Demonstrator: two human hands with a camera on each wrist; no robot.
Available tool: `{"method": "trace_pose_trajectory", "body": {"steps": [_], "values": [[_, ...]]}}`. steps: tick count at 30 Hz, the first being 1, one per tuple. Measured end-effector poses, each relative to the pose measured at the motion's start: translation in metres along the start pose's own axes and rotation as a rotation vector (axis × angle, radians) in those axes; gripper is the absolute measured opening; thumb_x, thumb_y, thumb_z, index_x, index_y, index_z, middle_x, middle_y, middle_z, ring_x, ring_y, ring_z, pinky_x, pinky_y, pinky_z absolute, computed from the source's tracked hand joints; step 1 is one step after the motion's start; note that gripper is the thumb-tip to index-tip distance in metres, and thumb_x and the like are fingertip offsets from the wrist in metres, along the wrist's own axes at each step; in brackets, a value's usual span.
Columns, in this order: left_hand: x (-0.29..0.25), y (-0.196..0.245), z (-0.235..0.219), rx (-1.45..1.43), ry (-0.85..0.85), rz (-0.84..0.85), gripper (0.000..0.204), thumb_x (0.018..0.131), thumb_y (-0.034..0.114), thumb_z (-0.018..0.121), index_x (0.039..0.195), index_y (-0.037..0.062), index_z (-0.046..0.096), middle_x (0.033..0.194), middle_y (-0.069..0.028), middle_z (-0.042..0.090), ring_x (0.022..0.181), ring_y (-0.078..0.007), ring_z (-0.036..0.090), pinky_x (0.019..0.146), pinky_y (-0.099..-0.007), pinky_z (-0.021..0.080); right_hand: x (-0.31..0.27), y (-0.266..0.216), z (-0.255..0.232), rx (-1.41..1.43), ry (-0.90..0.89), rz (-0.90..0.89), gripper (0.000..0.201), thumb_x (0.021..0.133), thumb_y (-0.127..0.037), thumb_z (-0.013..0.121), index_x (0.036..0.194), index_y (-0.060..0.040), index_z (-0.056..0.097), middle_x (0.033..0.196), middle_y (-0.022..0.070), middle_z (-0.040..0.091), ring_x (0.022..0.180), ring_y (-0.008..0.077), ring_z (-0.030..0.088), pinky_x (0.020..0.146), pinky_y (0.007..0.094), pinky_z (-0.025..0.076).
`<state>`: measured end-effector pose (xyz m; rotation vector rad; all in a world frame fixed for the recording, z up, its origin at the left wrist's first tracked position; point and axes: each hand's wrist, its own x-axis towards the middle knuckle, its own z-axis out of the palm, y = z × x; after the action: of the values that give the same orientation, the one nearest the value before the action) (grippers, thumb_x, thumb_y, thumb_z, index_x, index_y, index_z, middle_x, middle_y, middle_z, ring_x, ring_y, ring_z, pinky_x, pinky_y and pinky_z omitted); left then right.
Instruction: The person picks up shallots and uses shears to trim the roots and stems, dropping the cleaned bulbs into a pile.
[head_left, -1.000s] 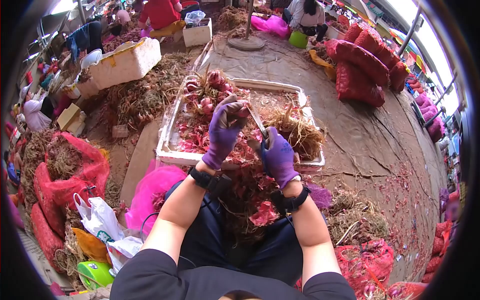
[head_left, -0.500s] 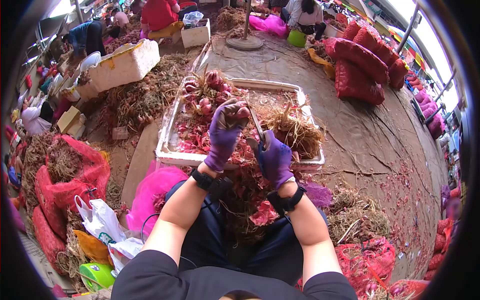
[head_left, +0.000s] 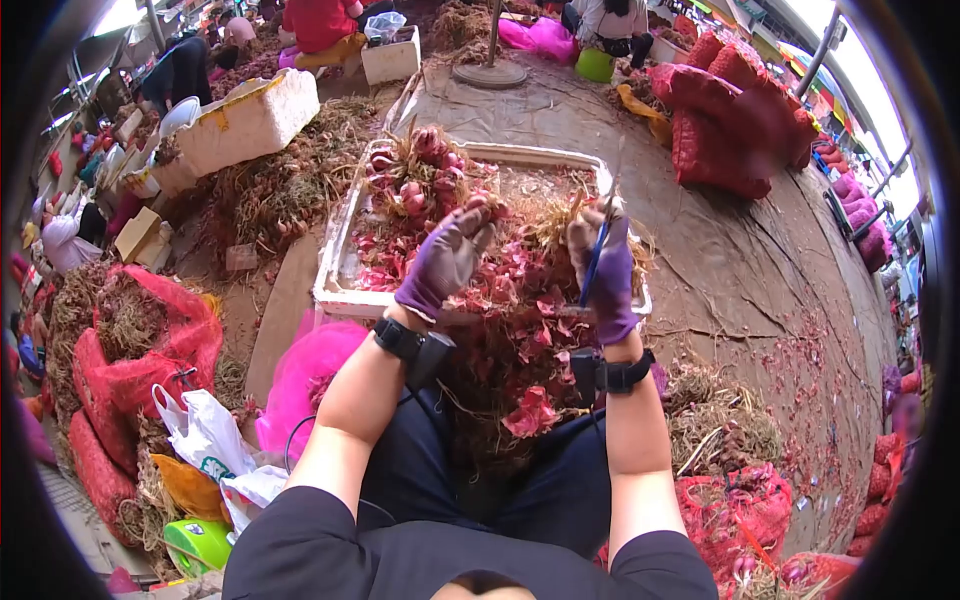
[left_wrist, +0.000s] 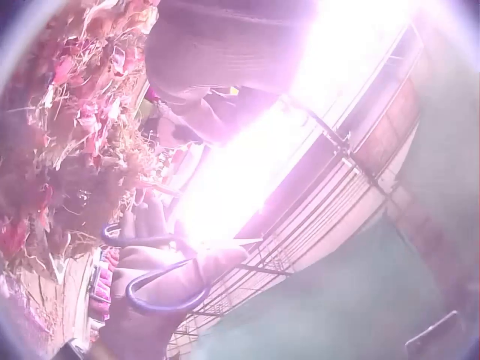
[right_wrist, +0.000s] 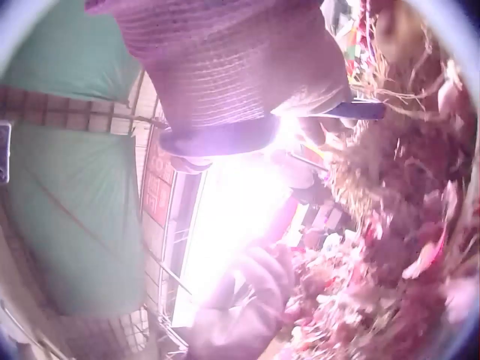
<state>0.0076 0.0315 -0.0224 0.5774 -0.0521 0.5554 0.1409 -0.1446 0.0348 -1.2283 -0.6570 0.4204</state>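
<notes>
Both hands wear purple gloves with greyish palms. My left hand (head_left: 440, 262) is over the tray's middle, pinching a small reddish shallot (head_left: 486, 206) at its fingertips, mostly hidden by the glove. My right hand (head_left: 608, 270) grips scissors (head_left: 597, 258) with blue handles, their blade pointing up and away. In the left wrist view the scissors' loops (left_wrist: 169, 306) show against that hand. Below lies a white foam tray (head_left: 350, 301) with a bunch of shallots (head_left: 415, 195) at its back left and loose red skins (head_left: 385, 265). Dry roots and stalks (head_left: 555, 220) lie close beside the right fingers.
Skins and stalks pile between the knees (head_left: 510, 400). A pink mesh bag (head_left: 300, 385) and white plastic bags (head_left: 205, 430) lie left; a red mesh sack (head_left: 735, 520) stands right. Full red sacks (head_left: 710, 150), a foam box (head_left: 250, 125) and seated people are farther off.
My right hand, with the scissors, has moved right and away from the left hand, and the blade now points up. The left hand has shifted slightly, its palm turned more into view.
</notes>
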Motion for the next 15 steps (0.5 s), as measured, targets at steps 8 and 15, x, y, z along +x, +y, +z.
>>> {"method": "trace_pose_trajectory", "body": {"steps": [8,15], "values": [[-0.048,0.146,-0.027,0.424,-0.215,-0.011,0.042,0.089,0.018,0.061,0.125,-0.0013,0.052,0.13,-0.0175,0.056,0.119,-0.0257,0.055,0.093,-0.0314,0.048,0.026,0.019,-0.059,-0.742,0.22,-0.473,0.015,0.096,-0.014,0.058,0.109,-0.0082,0.056,0.077,-0.0007,0.057,0.059,0.0092,0.056,0.049,0.0254,0.046],[-0.195,0.227,-0.038,1.156,0.09,-0.777,0.039,0.08,0.008,0.07,0.116,-0.0038,0.06,0.105,-0.0105,0.067,0.092,-0.0168,0.063,0.076,-0.0264,0.05,0.016,0.003,-0.05,-0.463,0.163,-0.187,0.034,0.094,-0.035,0.061,0.111,-0.0057,0.061,0.082,0.0013,0.065,0.067,0.0108,0.063,0.052,0.0251,0.047]]}}
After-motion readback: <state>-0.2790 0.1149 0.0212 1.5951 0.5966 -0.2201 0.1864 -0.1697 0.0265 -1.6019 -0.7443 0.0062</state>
